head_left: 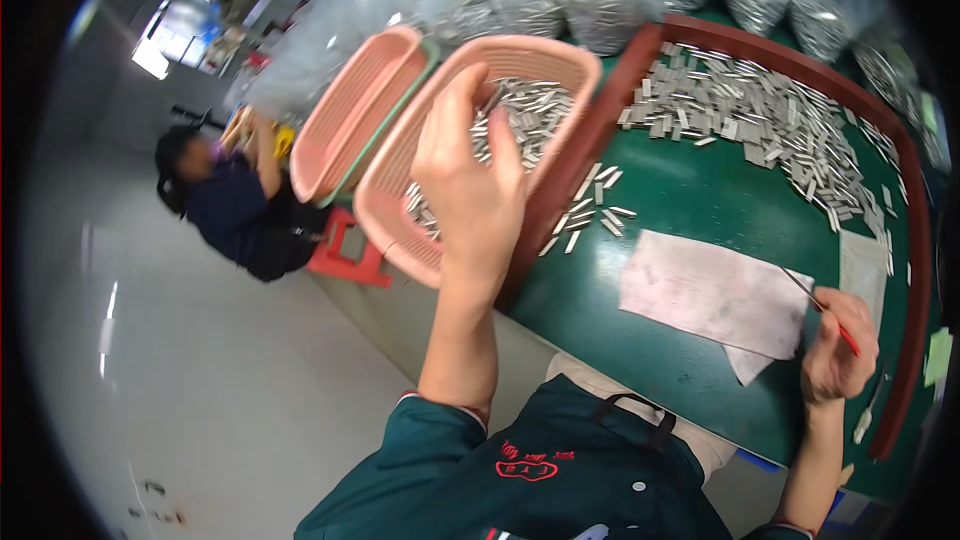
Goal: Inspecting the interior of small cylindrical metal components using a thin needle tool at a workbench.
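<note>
My left hand (468,165) is raised over a pink plastic basket (385,215) full of small silvery metal pieces (540,110). Its thumb and index finger close on a small dark metal piece (492,98), partly hidden by the fingers. At the right of the green table (690,180), my right hand (842,345) grips a slim pointed metal tool (800,285) with a red handle. The tool's tip reaches over the edge of a pale pinkish cloth (715,290) lying flat on the table.
A wooden rim (590,155) borders the table. Inside it lie a large heap of flat metal pieces (740,115) and a small loose group (600,205). Another pink basket (355,110) stands left. Clear bags (600,0) line the back. A co-worker (235,195) sits far left.
</note>
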A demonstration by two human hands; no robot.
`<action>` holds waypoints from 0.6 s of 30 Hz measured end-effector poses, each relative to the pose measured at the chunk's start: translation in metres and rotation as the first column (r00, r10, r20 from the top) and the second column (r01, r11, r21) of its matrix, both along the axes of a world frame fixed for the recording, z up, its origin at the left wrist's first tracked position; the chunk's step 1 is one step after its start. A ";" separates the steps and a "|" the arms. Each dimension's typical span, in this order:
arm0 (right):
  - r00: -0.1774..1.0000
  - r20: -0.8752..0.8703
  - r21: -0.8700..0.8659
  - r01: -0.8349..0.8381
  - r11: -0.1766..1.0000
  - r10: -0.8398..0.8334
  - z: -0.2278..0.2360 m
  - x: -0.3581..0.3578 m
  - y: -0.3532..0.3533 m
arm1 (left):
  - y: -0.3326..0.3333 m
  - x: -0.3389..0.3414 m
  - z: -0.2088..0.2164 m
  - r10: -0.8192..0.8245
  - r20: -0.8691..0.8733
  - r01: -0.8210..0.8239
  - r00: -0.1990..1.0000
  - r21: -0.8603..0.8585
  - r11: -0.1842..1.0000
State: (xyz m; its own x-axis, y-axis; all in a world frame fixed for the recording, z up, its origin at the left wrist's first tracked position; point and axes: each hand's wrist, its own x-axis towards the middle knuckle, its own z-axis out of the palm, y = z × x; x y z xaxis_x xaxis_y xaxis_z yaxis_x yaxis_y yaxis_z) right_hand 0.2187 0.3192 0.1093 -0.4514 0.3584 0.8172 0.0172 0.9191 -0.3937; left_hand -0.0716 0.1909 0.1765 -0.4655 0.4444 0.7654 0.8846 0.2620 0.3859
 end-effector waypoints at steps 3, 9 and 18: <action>0.995 -0.042 -0.014 -0.087 0.996 0.086 -0.007 -0.005 -0.002 | -0.013 -0.013 0.003 0.113 -0.260 -0.126 0.959 -0.034 0.991; 0.995 -0.056 -0.077 -0.090 0.993 0.086 -0.016 0.003 -0.002 | 0.034 0.025 -0.026 -0.336 -0.024 0.336 0.942 0.028 0.941; 0.998 -0.064 0.008 0.002 1.000 -0.002 -0.008 -0.017 0.004 | 0.107 0.018 -0.073 -0.236 0.046 0.241 0.971 -0.182 0.953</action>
State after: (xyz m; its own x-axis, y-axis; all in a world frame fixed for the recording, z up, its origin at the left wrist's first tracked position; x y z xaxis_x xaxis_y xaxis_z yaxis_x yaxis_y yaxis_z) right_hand 0.2017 0.3230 0.1015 -0.3974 0.3523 0.8473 -0.0059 0.9224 -0.3863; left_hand -0.0539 0.2978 0.1037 -0.3454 0.6772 0.6497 0.9214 0.1133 0.3718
